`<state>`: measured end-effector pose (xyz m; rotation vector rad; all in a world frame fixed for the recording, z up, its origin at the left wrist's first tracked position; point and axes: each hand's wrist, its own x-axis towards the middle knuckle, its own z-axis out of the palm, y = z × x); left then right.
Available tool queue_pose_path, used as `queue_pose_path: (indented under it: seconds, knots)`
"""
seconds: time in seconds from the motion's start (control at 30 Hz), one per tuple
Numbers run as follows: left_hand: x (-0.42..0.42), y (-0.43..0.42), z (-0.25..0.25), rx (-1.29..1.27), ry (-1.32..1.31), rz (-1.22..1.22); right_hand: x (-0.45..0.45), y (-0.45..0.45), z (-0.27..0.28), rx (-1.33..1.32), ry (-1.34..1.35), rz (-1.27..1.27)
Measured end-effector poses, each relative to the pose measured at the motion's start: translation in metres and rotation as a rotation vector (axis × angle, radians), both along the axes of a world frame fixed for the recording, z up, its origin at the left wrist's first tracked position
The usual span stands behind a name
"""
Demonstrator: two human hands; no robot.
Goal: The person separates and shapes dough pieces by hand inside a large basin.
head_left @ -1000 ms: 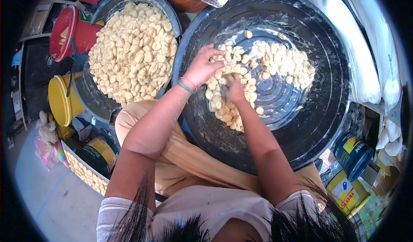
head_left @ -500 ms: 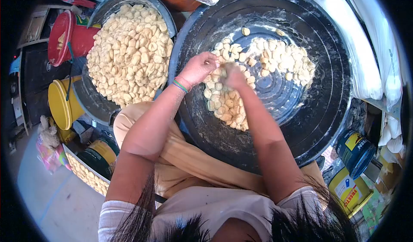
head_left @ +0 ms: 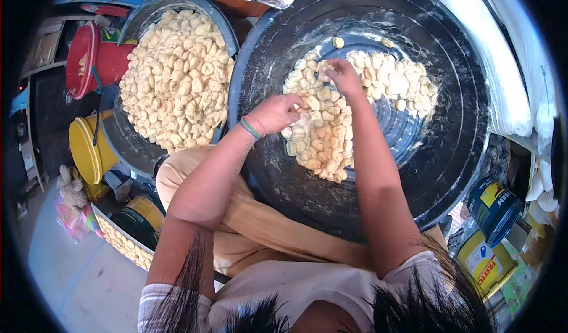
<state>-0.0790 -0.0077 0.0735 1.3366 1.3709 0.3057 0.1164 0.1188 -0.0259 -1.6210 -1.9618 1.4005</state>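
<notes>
A wide black basin (head_left: 449, 126), dusted with white powder, holds many small, pale, rounded pieces that look like dough. One cluster of dough pieces (head_left: 325, 146) lies left of the middle, another pile of dough pieces (head_left: 408, 84) at the upper right. Over the left cluster, my left hand (head_left: 279, 113) is closed, thumb and fingers pinched on a dough piece. My right hand (head_left: 345, 78) is farther up, between the two clusters, its fingertips pinched around what looks like another dough piece. The hands are apart.
To the left stands a grey tub (head_left: 139, 146) heaped with similar pieces (head_left: 177, 78). Beside it are a red bucket (head_left: 97, 58) and a yellow bucket (head_left: 89, 146). White sacks (head_left: 491, 55) line the right side, with a dark blue pail (head_left: 494, 206) below them.
My right hand has moved up and slightly right, away from my left hand. My left hand has shifted a little lower over the left cluster.
</notes>
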Motion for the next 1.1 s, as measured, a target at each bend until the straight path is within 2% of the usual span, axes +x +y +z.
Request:
queue_pose_path:
  seconds: [0.03, 0.1, 0.17, 0.23, 0.27, 0.33, 0.4, 0.5, 0.6, 0.63, 0.73, 0.83, 0.87, 0.93, 1.0, 1.03, 1.1]
  knots:
    - [0.001, 0.003, 0.011, 0.002, 0.096, -0.032, 0.000, 0.002, -0.022, 0.150, -0.148, -0.029]
    - [-0.002, -0.001, 0.002, 0.143, 0.247, -0.103, -0.016, -0.033, -0.033, 0.505, -0.360, 0.106]
    - [-0.003, -0.002, -0.003, 0.186, 0.306, -0.137, -0.025, -0.038, -0.017, 0.304, -0.459, 0.296]
    - [-0.006, 0.003, -0.003, 0.144, 0.283, -0.132, -0.010, -0.030, -0.036, -0.068, 0.014, 0.221]
    - [-0.005, 0.005, -0.004, 0.128, 0.160, -0.013, -0.004, -0.026, -0.049, -0.252, 0.252, 0.185]
    - [0.006, 0.003, -0.009, 0.081, -0.094, 0.233, -0.002, -0.034, 0.039, -0.538, 0.592, 0.022]
    - [0.016, 0.004, 0.013, -0.078, -0.353, 0.373, -0.001, -0.043, 0.083, -0.731, 0.842, -0.066]
    - [0.022, 0.009, 0.036, -0.245, -0.678, 0.570, 0.000, -0.060, 0.115, -0.679, 1.029, -0.020]
    - [0.009, 0.010, 0.029, -0.272, -0.673, 0.521, 0.011, -0.060, 0.116, -0.479, 0.793, 0.058]
    - [0.009, 0.011, 0.031, -0.258, -0.612, 0.529, 0.012, -0.061, 0.116, -0.618, 0.859, -0.070]
    - [0.010, 0.012, 0.032, -0.244, -0.619, 0.490, 0.009, -0.064, 0.116, -0.549, 0.848, -0.261]
    - [0.028, 0.005, 0.052, -0.325, -0.712, 0.667, -0.010, -0.076, 0.127, -0.602, 1.208, -0.353]
    - [0.027, 0.005, 0.046, -0.331, -0.689, 0.586, -0.017, -0.080, 0.133, -0.604, 1.303, -0.398]
    - [0.023, 0.005, 0.034, -0.340, -0.643, 0.425, -0.017, -0.080, 0.135, -0.583, 1.267, -0.470]
    - [0.021, 0.004, 0.031, -0.391, -0.573, 0.459, -0.010, -0.072, 0.134, -0.538, 1.154, -0.606]
    - [0.021, 0.005, 0.034, -0.397, -0.568, 0.491, -0.005, -0.064, 0.124, -0.408, 1.076, -0.524]
    - [0.021, 0.006, 0.035, -0.437, -0.607, 0.544, 0.009, -0.055, 0.114, -0.089, 0.650, -0.173]
